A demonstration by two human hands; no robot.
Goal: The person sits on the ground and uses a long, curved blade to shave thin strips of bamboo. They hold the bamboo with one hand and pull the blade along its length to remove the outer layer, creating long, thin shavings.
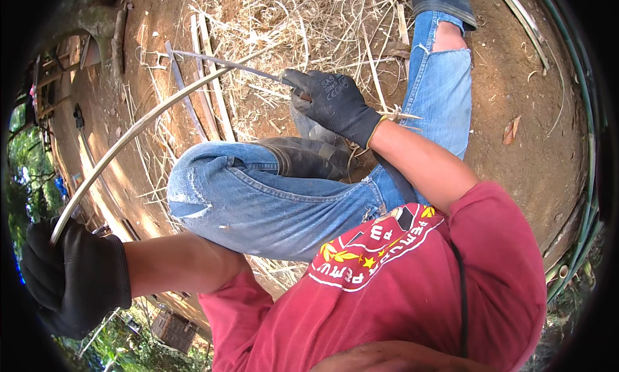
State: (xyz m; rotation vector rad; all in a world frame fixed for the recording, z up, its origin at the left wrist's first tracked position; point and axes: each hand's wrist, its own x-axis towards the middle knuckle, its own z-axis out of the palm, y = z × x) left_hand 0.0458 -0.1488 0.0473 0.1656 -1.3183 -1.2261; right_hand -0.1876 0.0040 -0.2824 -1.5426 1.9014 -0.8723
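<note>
My left hand point(77, 275), in a black glove, is closed around one end of a long, pale bamboo strip point(138, 126). The strip bows up and to the right, past my bent knee, toward the ground ahead. In a dark grey glove, my right hand point(335, 104) is wrapped around the handle of a knife point(242, 66), most of which the fingers hide. Its long, narrow blade points left and crosses the strip near the strip's far end. Whether the edge is cutting into the strip, I cannot tell.
Thin bamboo shavings point(335, 33) litter the dirt around my legs and boots. Several flat slats point(209, 82) lie beyond my bent knee point(206, 178). Long green bamboo poles point(590, 178) run along the right rim, and a woven basket point(173, 332) stands at the lower left.
</note>
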